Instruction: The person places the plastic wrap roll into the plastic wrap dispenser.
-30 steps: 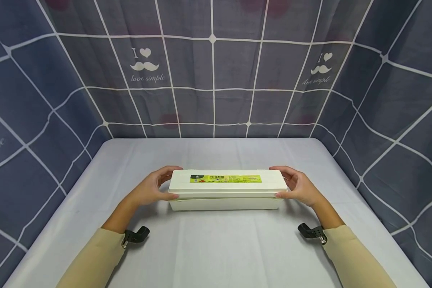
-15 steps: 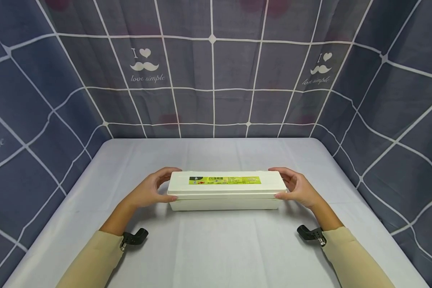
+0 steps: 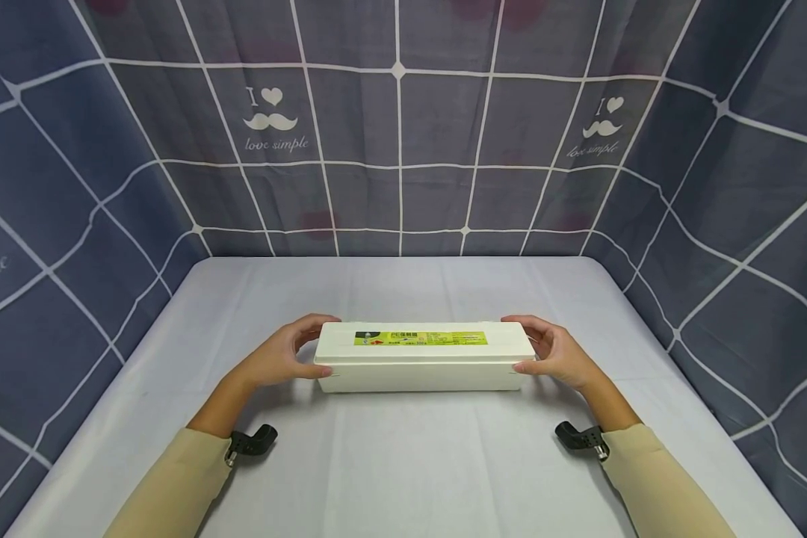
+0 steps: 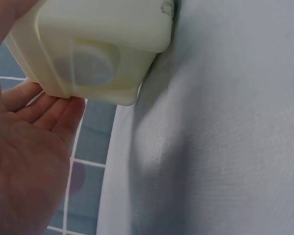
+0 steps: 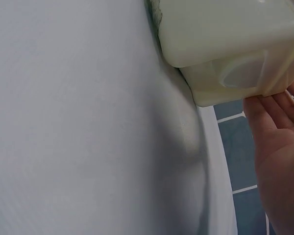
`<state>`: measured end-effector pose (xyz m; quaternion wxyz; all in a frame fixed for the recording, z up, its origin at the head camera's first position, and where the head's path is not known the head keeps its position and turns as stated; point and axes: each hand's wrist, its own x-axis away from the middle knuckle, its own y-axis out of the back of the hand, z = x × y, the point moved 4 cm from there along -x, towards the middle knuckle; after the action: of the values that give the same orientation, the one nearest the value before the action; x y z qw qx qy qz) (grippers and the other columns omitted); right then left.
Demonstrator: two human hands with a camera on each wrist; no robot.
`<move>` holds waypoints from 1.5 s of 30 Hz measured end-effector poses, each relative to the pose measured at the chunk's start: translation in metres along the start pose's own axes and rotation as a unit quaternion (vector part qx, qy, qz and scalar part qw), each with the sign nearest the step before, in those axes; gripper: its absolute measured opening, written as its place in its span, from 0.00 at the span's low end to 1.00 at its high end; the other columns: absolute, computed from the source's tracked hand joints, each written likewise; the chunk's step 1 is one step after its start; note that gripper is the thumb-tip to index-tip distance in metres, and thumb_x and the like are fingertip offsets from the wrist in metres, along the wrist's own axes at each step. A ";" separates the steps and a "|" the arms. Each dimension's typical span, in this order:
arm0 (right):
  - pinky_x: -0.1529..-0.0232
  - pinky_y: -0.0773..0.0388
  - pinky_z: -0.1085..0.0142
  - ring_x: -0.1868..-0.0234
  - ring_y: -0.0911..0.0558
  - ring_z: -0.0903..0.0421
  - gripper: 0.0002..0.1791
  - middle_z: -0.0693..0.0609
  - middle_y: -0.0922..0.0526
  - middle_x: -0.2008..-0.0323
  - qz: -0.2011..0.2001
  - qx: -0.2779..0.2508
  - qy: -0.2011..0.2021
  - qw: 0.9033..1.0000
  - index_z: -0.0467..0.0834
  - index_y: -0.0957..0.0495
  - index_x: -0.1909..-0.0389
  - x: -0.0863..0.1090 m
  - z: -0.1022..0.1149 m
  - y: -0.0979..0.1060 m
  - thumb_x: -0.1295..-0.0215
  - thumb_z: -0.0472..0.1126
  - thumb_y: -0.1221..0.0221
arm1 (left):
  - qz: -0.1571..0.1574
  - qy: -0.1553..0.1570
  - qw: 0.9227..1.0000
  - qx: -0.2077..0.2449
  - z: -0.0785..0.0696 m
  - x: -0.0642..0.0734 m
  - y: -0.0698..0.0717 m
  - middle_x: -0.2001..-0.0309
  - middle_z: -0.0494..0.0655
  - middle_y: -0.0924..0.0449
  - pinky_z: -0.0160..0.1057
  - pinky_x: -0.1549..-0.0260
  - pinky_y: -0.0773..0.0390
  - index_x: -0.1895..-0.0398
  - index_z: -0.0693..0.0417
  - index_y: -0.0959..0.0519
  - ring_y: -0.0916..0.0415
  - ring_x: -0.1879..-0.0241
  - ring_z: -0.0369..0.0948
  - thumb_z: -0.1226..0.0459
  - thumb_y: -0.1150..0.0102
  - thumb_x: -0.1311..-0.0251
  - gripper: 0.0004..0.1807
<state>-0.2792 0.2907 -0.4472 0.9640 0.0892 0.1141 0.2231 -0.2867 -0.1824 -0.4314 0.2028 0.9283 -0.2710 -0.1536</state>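
Note:
A long cream-white cling film box [image 3: 425, 377] stands on the white cloth, its lid [image 3: 410, 353] down and level on the base. On top of the lid is a yellow-green label [image 3: 420, 338]. My left hand [image 3: 279, 357] grips the lid's left end, thumb at the front and fingers behind. At the opposite end my right hand [image 3: 560, 357] holds it the same way. Both wrist views show the end walls of the cling film box [image 4: 108, 24], each with a round shape seen faintly through the plastic. Inside the box, the contents are hidden.
A white cloth [image 3: 403, 463] covers the table. Dark blue-grey checked fabric [image 3: 437, 119] hangs at the back and on both sides. Black camera mounts [image 3: 254, 441] sit on both wrists.
The lid's front edge has come down, so the gap between lid and base has closed. Both hands have lowered slightly with it and keep their hold at the two ends.

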 end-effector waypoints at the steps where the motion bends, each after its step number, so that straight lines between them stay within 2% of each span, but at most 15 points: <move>1: 0.43 0.21 0.74 0.40 0.21 0.62 0.44 0.50 0.22 0.36 0.002 0.001 0.000 1.000 0.30 0.35 0.29 0.000 0.000 0.000 0.49 0.23 0.28 | 0.002 0.000 1.000 0.000 0.000 0.000 0.000 0.34 0.45 0.25 0.61 0.25 0.40 0.32 0.47 0.28 0.32 0.30 0.47 0.64 0.18 0.52 0.42; 5: 0.43 0.21 0.74 0.39 0.21 0.62 0.43 0.51 0.22 0.35 0.011 0.006 -0.002 1.000 0.30 0.35 0.29 0.001 -0.002 0.000 0.47 0.24 0.29 | 0.006 0.000 1.000 0.001 0.002 0.000 -0.001 0.34 0.45 0.25 0.60 0.25 0.39 0.32 0.48 0.28 0.33 0.29 0.49 0.64 0.19 0.51 0.41; 10: 0.43 0.21 0.74 0.39 0.21 0.62 0.42 0.53 0.22 0.36 0.017 0.004 -0.009 1.000 0.30 0.35 0.29 0.001 -0.003 0.001 0.46 0.25 0.29 | 0.005 0.017 1.000 0.005 0.004 0.002 0.000 0.35 0.42 0.24 0.44 0.26 0.36 0.32 0.45 0.28 0.32 0.30 0.47 0.63 0.18 0.52 0.42; 14: 0.43 0.21 0.74 0.40 0.21 0.62 0.42 0.54 0.22 0.37 0.019 0.004 -0.009 1.000 0.29 0.36 0.30 0.001 -0.003 0.002 0.46 0.25 0.29 | 0.010 0.019 1.000 0.013 0.004 0.002 0.000 0.35 0.43 0.24 0.31 0.28 0.37 0.32 0.45 0.28 0.31 0.30 0.44 0.63 0.18 0.52 0.42; 17: 0.44 0.20 0.73 0.41 0.20 0.62 0.43 0.54 0.21 0.38 0.022 -0.001 -0.013 1.000 0.29 0.37 0.30 0.001 -0.004 0.002 0.47 0.24 0.29 | 0.015 0.019 1.000 0.020 0.004 0.003 0.000 0.34 0.44 0.25 0.26 0.30 0.36 0.31 0.46 0.28 0.31 0.30 0.42 0.64 0.18 0.53 0.43; 22: 0.45 0.18 0.70 0.41 0.21 0.62 0.49 0.55 0.22 0.39 0.040 -0.024 -0.029 0.998 0.32 0.39 0.28 0.001 -0.008 0.003 0.53 0.22 0.26 | 0.028 0.016 0.999 0.020 0.006 0.004 -0.001 0.33 0.44 0.27 0.22 0.31 0.37 0.30 0.45 0.31 0.34 0.28 0.46 0.65 0.15 0.58 0.49; 25: 0.44 0.18 0.68 0.41 0.22 0.61 0.53 0.55 0.24 0.37 0.054 -0.034 -0.035 0.997 0.35 0.40 0.27 0.002 -0.009 0.002 0.56 0.22 0.25 | 0.034 0.020 0.999 0.011 0.008 0.005 -0.002 0.32 0.42 0.28 0.22 0.31 0.39 0.29 0.43 0.33 0.36 0.26 0.47 0.64 0.14 0.59 0.51; 31: 0.42 0.18 0.68 0.39 0.23 0.60 0.60 0.52 0.29 0.34 0.072 -0.007 -0.043 0.996 0.39 0.45 0.24 0.004 -0.011 0.001 0.59 0.22 0.23 | 0.046 0.023 0.999 0.001 0.008 0.005 -0.003 0.31 0.44 0.31 0.23 0.29 0.39 0.28 0.45 0.36 0.38 0.25 0.50 0.64 0.14 0.60 0.54; 36: 0.42 0.18 0.68 0.38 0.24 0.60 0.61 0.52 0.29 0.33 0.067 0.004 -0.041 0.997 0.40 0.45 0.24 0.004 -0.013 0.002 0.61 0.21 0.22 | 0.039 0.035 0.999 0.000 0.008 0.004 -0.002 0.32 0.43 0.30 0.37 0.25 0.37 0.30 0.45 0.34 0.37 0.25 0.49 0.64 0.13 0.63 0.53; 40: 0.43 0.19 0.69 0.38 0.23 0.61 0.59 0.52 0.27 0.34 0.062 0.009 -0.028 0.998 0.38 0.42 0.26 0.004 -0.014 0.004 0.62 0.21 0.22 | 0.027 0.034 0.999 -0.020 0.008 0.004 -0.001 0.33 0.43 0.27 0.49 0.25 0.36 0.32 0.43 0.32 0.35 0.26 0.49 0.62 0.12 0.64 0.52; 45: 0.43 0.18 0.69 0.39 0.22 0.61 0.58 0.52 0.25 0.36 0.056 0.012 -0.020 0.998 0.36 0.40 0.27 0.003 -0.013 0.005 0.62 0.22 0.21 | 0.010 0.033 0.999 -0.038 0.009 0.004 0.001 0.35 0.39 0.24 0.53 0.27 0.34 0.33 0.40 0.28 0.31 0.28 0.49 0.60 0.11 0.66 0.51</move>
<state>-0.2820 0.2984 -0.4594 0.9510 0.1111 0.0918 0.2734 -0.2873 -0.1878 -0.4397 0.2482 0.9217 -0.2679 -0.1308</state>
